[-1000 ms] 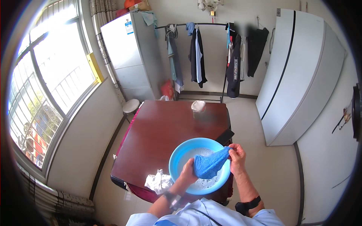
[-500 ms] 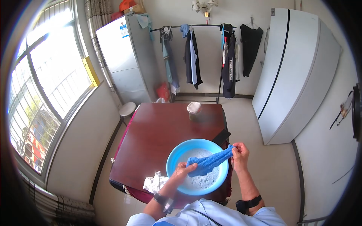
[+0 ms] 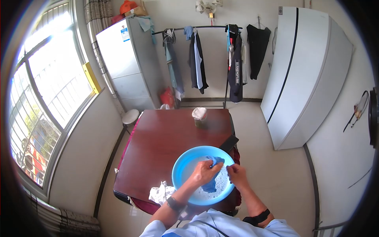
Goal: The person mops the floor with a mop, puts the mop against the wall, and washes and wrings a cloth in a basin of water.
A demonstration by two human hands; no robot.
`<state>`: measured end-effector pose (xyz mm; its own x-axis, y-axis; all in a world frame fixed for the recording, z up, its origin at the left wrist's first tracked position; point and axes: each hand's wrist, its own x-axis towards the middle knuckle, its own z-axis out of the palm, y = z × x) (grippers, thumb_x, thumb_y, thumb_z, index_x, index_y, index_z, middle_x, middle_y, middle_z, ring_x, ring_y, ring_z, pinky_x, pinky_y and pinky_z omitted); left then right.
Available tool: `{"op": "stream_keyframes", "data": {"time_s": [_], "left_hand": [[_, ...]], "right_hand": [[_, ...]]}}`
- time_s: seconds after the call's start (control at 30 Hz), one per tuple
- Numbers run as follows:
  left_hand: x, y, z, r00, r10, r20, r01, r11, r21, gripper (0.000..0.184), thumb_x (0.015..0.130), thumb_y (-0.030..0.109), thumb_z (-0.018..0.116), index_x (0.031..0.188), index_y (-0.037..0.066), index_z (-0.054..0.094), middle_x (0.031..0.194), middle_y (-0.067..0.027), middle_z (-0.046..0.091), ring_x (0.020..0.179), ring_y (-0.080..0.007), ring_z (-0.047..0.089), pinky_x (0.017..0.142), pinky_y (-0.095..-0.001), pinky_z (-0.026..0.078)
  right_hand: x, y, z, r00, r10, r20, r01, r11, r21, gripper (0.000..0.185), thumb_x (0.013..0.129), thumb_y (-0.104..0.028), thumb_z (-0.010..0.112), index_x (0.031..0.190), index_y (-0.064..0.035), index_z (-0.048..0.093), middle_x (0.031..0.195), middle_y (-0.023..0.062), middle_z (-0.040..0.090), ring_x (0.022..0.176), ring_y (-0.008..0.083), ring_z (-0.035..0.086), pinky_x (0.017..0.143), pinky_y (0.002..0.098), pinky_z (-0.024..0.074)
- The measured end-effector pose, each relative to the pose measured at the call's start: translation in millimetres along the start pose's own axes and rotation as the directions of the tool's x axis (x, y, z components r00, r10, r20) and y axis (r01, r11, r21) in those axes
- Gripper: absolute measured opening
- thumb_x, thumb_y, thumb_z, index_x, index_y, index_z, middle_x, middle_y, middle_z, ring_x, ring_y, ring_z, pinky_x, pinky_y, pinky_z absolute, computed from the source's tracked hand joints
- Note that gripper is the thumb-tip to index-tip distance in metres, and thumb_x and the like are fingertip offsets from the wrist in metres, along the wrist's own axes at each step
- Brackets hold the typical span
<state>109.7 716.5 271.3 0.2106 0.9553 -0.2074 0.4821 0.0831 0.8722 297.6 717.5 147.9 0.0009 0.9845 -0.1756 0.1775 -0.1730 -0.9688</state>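
Note:
A wet-looking blue cloth (image 3: 210,186) hangs bunched inside a light blue basin (image 3: 178,160) of sudsy water. My left hand (image 3: 203,173) is closed around the cloth's middle, with folds showing above and below the fingers. My right hand (image 3: 237,176) hovers at the basin's right rim, fingers curled in a pinch and apart from the visible cloth. Whatever those fingers hold, if anything, is hidden. Left of the basin, a crumpled white cloth (image 3: 161,192) lies at the table's near edge.
The basin stands on a dark red table (image 3: 158,138). Behind it are a black flat object (image 3: 229,143) and a jar with a pale cover (image 3: 199,114). A stool (image 3: 130,117), a clothes rack (image 3: 197,27) and two fridge-like cabinets (image 3: 118,55) (image 3: 304,71) stand around.
The cloth was stretched between both hands above the basin; now it is bunched in my left hand. The right hand has moved down and left, apart from the visible cloth.

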Motion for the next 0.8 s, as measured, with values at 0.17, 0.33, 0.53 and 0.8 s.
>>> {"op": "stream_keyframes", "data": {"time_s": [0.17, 0.33, 0.53, 0.8], "left_hand": [[14, 1, 47, 0.837, 0.492, 0.239, -0.547, 0.738, 0.395, 0.035, 0.083, 0.033, 0.067, 0.089, -0.001, 0.065, 0.096, -0.0191, 0.067, 0.078, -0.0335, 0.066, 0.069, -0.0436, 0.053], [1, -4, 75, 0.662, 0.59, 0.462, -0.747, 0.464, 0.477, 0.036, 0.084, 0.035, 0.066, 0.102, 0.004, 0.064, 0.123, -0.0168, 0.06, 0.077, -0.0343, 0.067, 0.068, -0.0422, 0.055], [-23, 16, 43, 0.698, 0.568, 0.436, -0.679, 0.718, 0.153, 0.043, 0.081, 0.035, 0.074, 0.115, 0.009, 0.067, 0.097, -0.0129, 0.071, 0.079, -0.0325, 0.069, 0.072, -0.0393, 0.056], [10, -2, 23, 0.729, 0.631, 0.268, -0.129, 0.51, -0.85, 0.071, 0.087, 0.052, 0.064, 0.132, -0.002, 0.051, 0.129, -0.0163, 0.058, 0.117, -0.0303, 0.057, 0.1, -0.0409, 0.044]], "right_hand": [[-6, -17, 30, 0.922, -0.153, 0.355, -0.037, 0.879, 0.475, 0.012, 0.089, -0.016, 0.061, 0.084, -0.0048, 0.06, 0.066, 0.006, 0.054, 0.059, 0.0188, 0.057, 0.051, 0.0332, 0.0424], [1, -26, 29, 0.923, -0.228, 0.311, -0.062, 0.708, 0.704, 0.019, 0.087, -0.022, 0.063, 0.096, -0.0078, 0.054, 0.083, 0.0079, 0.05, 0.075, 0.021, 0.051, 0.063, 0.0352, 0.0387], [11, -41, 6, 0.936, -0.344, 0.079, 0.325, 0.926, 0.191, 0.036, 0.086, -0.03, 0.065, 0.111, -0.0114, 0.047, 0.103, 0.0101, 0.044, 0.094, 0.0237, 0.045, 0.078, 0.0377, 0.0342], [46, -57, 38, 0.831, -0.533, -0.157, 0.398, 0.768, -0.501, 0.062, 0.083, -0.04, 0.068, 0.131, -0.0162, 0.037, 0.13, 0.0131, 0.036, 0.119, 0.0272, 0.037, 0.097, 0.0411, 0.0283]]}}
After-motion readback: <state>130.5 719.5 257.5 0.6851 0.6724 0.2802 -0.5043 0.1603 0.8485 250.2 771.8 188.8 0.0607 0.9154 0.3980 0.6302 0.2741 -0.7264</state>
